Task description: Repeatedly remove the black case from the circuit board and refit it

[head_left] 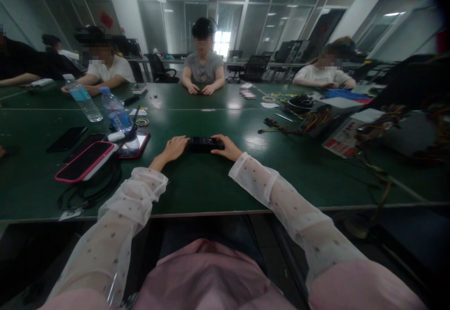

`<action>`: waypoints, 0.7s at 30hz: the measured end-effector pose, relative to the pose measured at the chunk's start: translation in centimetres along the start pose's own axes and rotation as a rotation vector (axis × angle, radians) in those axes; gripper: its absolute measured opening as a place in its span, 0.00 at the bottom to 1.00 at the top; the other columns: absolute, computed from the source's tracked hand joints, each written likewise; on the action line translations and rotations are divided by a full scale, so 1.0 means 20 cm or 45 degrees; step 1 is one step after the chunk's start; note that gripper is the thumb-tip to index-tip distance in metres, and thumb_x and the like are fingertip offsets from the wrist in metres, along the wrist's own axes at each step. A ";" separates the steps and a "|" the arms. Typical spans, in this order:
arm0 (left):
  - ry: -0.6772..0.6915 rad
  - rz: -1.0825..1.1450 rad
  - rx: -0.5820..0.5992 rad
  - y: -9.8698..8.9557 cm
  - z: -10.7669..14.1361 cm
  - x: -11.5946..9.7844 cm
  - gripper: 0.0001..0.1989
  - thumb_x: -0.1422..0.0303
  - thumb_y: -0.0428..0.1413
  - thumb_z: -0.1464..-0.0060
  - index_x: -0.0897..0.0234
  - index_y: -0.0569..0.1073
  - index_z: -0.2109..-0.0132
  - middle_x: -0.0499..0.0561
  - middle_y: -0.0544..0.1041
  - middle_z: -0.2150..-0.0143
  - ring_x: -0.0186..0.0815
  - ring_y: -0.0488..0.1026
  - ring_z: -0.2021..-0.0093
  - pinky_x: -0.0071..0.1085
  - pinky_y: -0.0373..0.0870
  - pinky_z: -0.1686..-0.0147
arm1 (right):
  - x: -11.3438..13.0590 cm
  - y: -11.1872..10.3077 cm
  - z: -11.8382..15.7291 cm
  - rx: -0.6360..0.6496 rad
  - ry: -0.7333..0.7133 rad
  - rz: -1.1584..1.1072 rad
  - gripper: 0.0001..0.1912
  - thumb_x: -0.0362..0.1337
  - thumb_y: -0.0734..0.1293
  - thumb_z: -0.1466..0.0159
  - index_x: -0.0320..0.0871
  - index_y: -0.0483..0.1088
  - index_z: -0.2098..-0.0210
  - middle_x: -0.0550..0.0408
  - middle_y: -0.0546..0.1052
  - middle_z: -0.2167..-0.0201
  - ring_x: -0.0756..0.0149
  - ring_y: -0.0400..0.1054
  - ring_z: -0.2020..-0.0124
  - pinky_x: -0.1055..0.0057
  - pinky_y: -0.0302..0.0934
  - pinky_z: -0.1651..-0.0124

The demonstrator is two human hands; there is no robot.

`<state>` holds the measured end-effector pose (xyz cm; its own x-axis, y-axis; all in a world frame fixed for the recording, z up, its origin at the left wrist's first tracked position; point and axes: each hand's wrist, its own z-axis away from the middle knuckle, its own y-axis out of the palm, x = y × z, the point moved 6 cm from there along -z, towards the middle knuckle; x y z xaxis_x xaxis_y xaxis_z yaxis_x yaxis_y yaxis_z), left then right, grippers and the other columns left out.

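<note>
A small black box-shaped device (201, 144) lies on the green table (207, 183) in front of me. My right hand (228, 148) grips its right end, with the thumb on the near side and the fingers over the far side. At the device's left end is my left hand (174, 149), its fingers stretched out together and low over the table. The fingertips reach the device's left edge or stop just short of it; I cannot tell which. What the device is exactly is too dark to make out.
Left of me lie a pink-edged phone (84, 161), a red-cased phone (134, 144), a dark phone (66, 139), black cables (91, 193) and two water bottles (84, 99). To the right are tangled wires (305, 118) and a metal box (342, 136). Several people sit across the table.
</note>
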<state>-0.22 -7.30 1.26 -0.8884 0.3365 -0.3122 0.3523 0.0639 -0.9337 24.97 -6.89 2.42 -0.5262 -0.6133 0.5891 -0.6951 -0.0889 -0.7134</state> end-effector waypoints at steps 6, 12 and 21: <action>0.012 0.024 0.012 -0.01 0.01 -0.01 0.25 0.56 0.33 0.32 0.52 0.66 0.38 0.49 0.62 0.33 0.42 0.55 0.32 0.51 0.52 0.36 | 0.01 0.00 0.00 -0.012 -0.007 -0.027 0.31 0.45 0.74 0.45 0.51 0.64 0.44 0.50 0.72 0.52 0.52 0.66 0.51 0.50 0.62 0.47; 0.047 -0.063 -0.031 -0.02 0.01 -0.05 0.23 0.57 0.38 0.32 0.54 0.69 0.40 0.50 0.64 0.34 0.43 0.57 0.34 0.48 0.54 0.36 | 0.02 0.00 0.01 -0.011 0.017 -0.042 0.31 0.44 0.74 0.45 0.52 0.64 0.44 0.50 0.72 0.54 0.53 0.67 0.51 0.51 0.63 0.48; 0.060 -0.136 -0.005 0.00 0.01 -0.06 0.23 0.58 0.36 0.32 0.57 0.68 0.40 0.53 0.62 0.33 0.45 0.57 0.34 0.49 0.55 0.37 | 0.01 0.00 0.01 0.003 0.032 -0.066 0.31 0.45 0.74 0.45 0.52 0.64 0.44 0.50 0.72 0.54 0.53 0.67 0.51 0.51 0.64 0.50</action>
<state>0.73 -7.98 1.65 -0.9063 0.3711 -0.2023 0.2574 0.1051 -0.9606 25.01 -7.10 2.44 -0.5016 -0.5878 0.6347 -0.7205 -0.1221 -0.6826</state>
